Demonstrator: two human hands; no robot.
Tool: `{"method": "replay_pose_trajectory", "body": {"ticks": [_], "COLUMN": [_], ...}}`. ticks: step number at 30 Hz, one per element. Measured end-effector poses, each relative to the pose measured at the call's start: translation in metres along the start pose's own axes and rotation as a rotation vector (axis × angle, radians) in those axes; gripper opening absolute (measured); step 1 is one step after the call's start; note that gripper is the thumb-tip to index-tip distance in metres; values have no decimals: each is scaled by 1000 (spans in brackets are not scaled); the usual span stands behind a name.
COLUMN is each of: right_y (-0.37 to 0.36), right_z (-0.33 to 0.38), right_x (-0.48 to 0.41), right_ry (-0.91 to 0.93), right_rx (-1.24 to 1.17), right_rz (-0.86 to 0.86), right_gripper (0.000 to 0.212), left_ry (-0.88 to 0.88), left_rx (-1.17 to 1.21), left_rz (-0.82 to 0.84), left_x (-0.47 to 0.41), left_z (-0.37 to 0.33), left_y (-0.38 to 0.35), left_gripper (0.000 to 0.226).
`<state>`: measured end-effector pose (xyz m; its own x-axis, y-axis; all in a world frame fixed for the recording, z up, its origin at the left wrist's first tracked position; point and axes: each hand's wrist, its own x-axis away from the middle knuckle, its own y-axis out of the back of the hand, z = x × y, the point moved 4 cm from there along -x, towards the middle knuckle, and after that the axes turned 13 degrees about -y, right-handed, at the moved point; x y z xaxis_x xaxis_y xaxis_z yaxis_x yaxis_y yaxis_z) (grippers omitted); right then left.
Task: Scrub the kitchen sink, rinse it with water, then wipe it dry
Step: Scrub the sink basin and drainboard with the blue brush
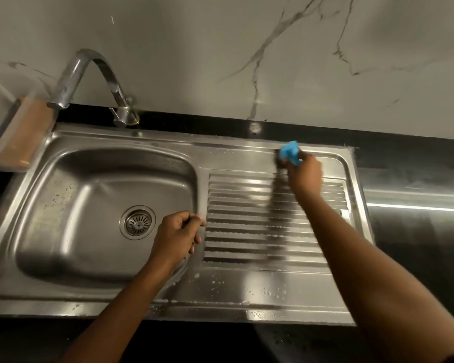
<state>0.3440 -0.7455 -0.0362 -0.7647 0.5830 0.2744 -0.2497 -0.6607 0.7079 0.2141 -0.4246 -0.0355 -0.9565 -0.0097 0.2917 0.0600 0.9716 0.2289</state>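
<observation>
Scrubbing sink (220, 146) rim just beyond right hand (305, 175) with blue sponge (289, 152), bunched in its grip for pressure. Likely bracing via left hand (177, 233), curled, holding nothing, nearer and left of it.

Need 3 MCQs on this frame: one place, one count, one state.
1. Where is the blue sponge? A) in the basin B) at the drainboard's back edge C) over the drain
2. How many basins has the sink? A) one B) two C) three
3. The right hand is: A) flat and empty B) gripping the sponge C) a bare fist
Key: 1 B, it sits on the far rim; 2 A, one basin with one drain, left of the drainboard; 3 B, fingers curl round the sponge.
</observation>
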Motion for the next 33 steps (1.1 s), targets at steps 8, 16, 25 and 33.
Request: {"method": "replay_pose_trajectory", "body": {"ticks": [8, 16, 25, 33], "right_y": [0, -91, 56, 66], "right_z": [-1, 61, -49, -54], "right_x": [-2, 49, -45, -39], "right_ry": [-151, 235, -9, -125], "right_rx": [-156, 64, -9, -121], "right_rz": [-77, 171, -108, -68], "right_gripper": [31, 47, 30, 35], "left_ry": [-24, -31, -17, -27], "left_rx": [34, 9, -8, -22], "left_rz": [-4, 12, 60, 101], "left_x": [15, 17, 21, 18], "left_z": [-9, -15, -11, -14], "left_y": [-10, -29, -53, -66], "left_gripper": [24, 26, 25, 26]}}
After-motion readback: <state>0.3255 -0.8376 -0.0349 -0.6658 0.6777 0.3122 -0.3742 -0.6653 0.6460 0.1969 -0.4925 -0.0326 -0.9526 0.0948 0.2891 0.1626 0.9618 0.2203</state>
